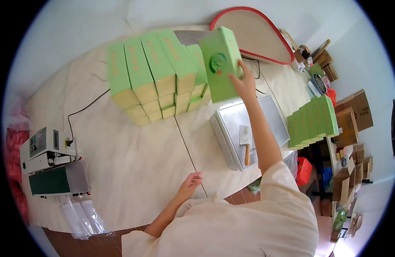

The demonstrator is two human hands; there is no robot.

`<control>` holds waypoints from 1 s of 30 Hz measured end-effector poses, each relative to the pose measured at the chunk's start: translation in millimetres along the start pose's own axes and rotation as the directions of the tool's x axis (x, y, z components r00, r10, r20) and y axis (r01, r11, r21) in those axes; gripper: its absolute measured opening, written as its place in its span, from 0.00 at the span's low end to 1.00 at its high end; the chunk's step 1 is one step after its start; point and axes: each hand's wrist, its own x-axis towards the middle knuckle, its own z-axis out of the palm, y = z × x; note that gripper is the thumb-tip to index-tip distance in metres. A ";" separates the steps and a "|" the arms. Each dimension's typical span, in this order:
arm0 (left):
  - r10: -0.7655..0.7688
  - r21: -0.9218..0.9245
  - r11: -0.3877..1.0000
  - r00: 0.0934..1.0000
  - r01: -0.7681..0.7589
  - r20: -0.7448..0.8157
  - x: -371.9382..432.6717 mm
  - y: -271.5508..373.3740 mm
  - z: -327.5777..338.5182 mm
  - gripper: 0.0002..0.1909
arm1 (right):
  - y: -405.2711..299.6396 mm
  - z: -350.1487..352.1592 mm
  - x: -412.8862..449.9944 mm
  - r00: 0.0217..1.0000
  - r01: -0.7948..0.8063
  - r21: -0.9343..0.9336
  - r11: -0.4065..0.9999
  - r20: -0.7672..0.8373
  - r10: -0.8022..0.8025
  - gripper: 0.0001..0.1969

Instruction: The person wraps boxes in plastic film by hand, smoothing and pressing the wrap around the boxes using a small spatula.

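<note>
A light-green cardboard box with a round dark-green emblem is gripped at its right side by my right hand. It is held up beside a stack of similar green boxes with pale yellow ends. Near my body, over the front part of the table, my left hand has bent fingers and grips nothing visible. Below my right forearm, a scraper with a wooden handle lies on a metal-topped case, which the forearm partly hides.
On the left stands a band sealing machine with a black cable. Clear plastic bags hang over the front edge. More green boxes stand at the right. A red-rimmed tray lies at the back; cartons are stacked beyond.
</note>
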 end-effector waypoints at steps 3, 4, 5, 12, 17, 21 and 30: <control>-0.026 0.006 1.000 0.982 0.028 -0.187 -32.8 8.7 -40.4 0.19 | -39.3 47.0 52.7 0.998 0.054 -0.130 0.990 -0.028 -0.058 0.35; -0.016 0.028 0.999 0.961 0.025 -0.278 -42.0 6.4 -50.5 0.18 | -50.5 60.1 64.2 0.996 0.085 -0.230 0.970 0.001 -0.087 0.34; -0.006 0.032 0.999 0.957 0.016 -0.290 -49.7 3.6 -58.2 0.18 | -59.4 71.4 75.1 0.993 0.118 -0.327 0.938 0.033 -0.113 0.34; -0.052 -0.015 0.999 0.895 0.051 -0.443 -84.9 -22.5 -62.1 0.17 | -64.3 118.2 69.1 0.962 0.270 -0.332 0.904 0.140 -0.235 0.27; 0.052 0.093 0.996 0.804 0.005 -0.592 -77.1 -79.6 -71.7 0.17 | 27.9 65.0 25.0 0.797 0.599 -0.287 0.747 0.128 -0.590 0.20; 0.229 0.278 0.960 0.467 0.038 -0.854 -122.0 -70.1 -119.3 0.14 | 10.7 42.1 -61.8 0.846 0.528 -0.212 0.822 0.049 -0.531 0.15; 0.321 0.111 0.850 -0.341 0.515 -0.883 -321.6 -152.1 -207.3 0.28 | -44.4 166.0 -358.3 0.526 0.545 0.378 0.748 0.540 -0.657 0.14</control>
